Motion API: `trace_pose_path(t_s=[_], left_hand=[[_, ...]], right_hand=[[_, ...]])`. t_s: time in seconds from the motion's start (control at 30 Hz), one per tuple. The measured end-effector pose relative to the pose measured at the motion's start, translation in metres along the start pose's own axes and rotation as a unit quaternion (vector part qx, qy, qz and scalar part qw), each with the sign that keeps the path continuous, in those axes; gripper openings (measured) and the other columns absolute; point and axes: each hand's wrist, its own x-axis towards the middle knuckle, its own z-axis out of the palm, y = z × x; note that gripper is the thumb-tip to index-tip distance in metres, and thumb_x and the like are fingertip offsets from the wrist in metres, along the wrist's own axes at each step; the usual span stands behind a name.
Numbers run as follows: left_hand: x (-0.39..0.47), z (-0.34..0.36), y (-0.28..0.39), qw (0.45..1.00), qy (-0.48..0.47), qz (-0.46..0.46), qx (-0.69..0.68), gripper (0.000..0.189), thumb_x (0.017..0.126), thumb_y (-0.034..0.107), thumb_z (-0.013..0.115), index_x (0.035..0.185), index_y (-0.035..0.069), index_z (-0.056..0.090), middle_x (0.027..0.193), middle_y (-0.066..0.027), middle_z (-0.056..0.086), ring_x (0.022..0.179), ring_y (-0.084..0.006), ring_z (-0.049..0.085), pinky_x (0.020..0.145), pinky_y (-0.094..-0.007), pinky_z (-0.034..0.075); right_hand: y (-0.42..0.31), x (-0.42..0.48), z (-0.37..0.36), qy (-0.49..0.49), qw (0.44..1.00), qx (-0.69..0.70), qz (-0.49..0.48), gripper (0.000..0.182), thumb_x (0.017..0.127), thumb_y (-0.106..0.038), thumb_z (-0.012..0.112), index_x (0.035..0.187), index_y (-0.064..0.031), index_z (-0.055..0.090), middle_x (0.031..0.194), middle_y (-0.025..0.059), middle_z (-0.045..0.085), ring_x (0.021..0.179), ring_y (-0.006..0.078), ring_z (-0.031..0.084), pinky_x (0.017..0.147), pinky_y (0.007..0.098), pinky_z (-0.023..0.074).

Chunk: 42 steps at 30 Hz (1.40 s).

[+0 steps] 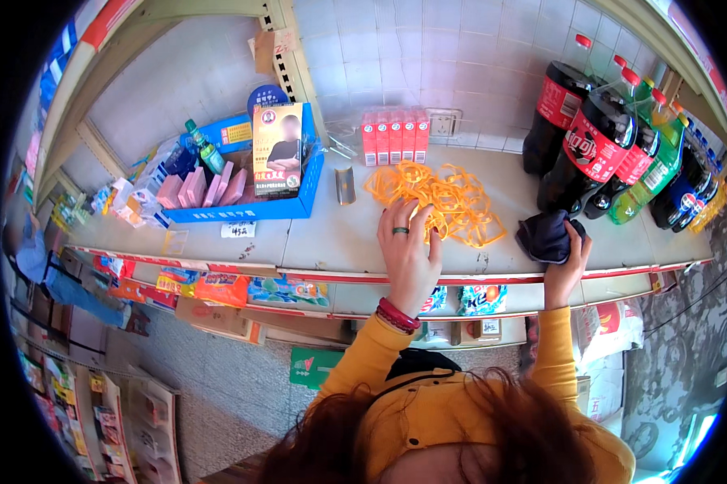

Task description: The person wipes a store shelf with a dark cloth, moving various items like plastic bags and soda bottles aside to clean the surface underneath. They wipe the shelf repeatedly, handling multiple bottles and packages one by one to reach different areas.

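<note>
My left hand [407, 245] reaches over the shelf board [333, 248], its fingers spread and curved at the near edge of a tangled heap of orange-yellow bands [460, 190]. The fingertips touch or hover over the bands; which one is hard to tell. A green ring and red bracelets are on this hand and wrist. My right hand [568, 266] grips a crumpled dark cloth [544, 237] near the shelf's front edge, to the right of the heap. Part of the fingers is hidden by the cloth. A short curved dark strip [345, 186] lies left of the bands.
Large cola bottles [599, 133] and a green soda bottle [648, 175] stand close behind the cloth. Shrink-wrapped red boxes [395, 138] sit by the tiled wall. A blue display box [242, 212] holds several small packs at left. Bagged goods [221, 289] fill the lower shelf. A person [43, 254] is far left.
</note>
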Motion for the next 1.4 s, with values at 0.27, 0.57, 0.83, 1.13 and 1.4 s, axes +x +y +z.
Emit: trace_pose_path(t_s=[0.27,0.57,0.83,1.13,1.4], left_hand=[[0.007,0.001,-0.017,1.000,0.006,0.027,0.014,0.026,0.077,0.002,0.063,0.103,0.006,0.061,0.111,-0.0113,0.058,0.116,-0.0335,0.049,0.105,-0.0512,0.032],[0.003,-0.004,-0.018,0.999,0.006,0.039,0.012,0.018,0.075,-0.001,0.063,0.091,0.007,0.063,0.101,-0.0109,0.061,0.108,-0.0350,0.055,0.102,-0.0515,0.037],[-0.011,0.004,-0.022,0.999,0.000,0.034,-0.004,0.024,0.070,0.004,0.066,0.093,0.003,0.061,0.100,-0.0160,0.059,0.114,-0.0360,0.051,0.106,-0.0537,0.035],[-0.009,0.024,-0.030,0.999,0.041,0.010,0.033,0.021,0.073,0.010,0.064,0.091,0.003,0.058,0.100,-0.0150,0.057,0.114,-0.0327,0.049,0.110,-0.0510,0.031],[-0.013,0.017,-0.020,0.998,-0.017,0.018,0.058,0.024,0.075,0.011,0.065,0.097,0.004,0.059,0.104,-0.0116,0.057,0.115,-0.0321,0.050,0.110,-0.0504,0.032]], right_hand=[[-0.002,0.003,-0.001,0.006,1.000,-0.008,0.004,0.047,0.074,0.012,0.057,0.116,-0.0089,0.062,0.110,0.0165,0.054,0.104,0.0376,0.056,0.091,0.0379,0.0449],[-0.076,0.077,0.032,-0.102,0.986,0.069,-0.117,0.050,0.067,0.017,0.049,0.109,-0.0053,0.063,0.106,0.0178,0.056,0.101,0.0391,0.056,0.089,0.0363,0.0454],[-0.009,0.186,0.166,-0.150,0.956,0.004,-0.250,0.051,0.066,0.016,0.048,0.114,0.0013,0.059,0.116,0.0227,0.054,0.110,0.0409,0.053,0.095,0.0417,0.0434],[-0.018,0.151,0.266,-0.164,0.954,-0.124,-0.220,0.038,0.073,0.007,0.056,0.110,-0.0024,0.062,0.118,0.0238,0.051,0.109,0.0425,0.053,0.091,0.0457,0.0456],[-0.014,0.153,0.260,-0.198,0.936,-0.143,-0.254,0.035,0.074,0.003,0.059,0.108,-0.0035,0.063,0.117,0.0200,0.056,0.108,0.0399,0.055,0.087,0.0461,0.0487]])
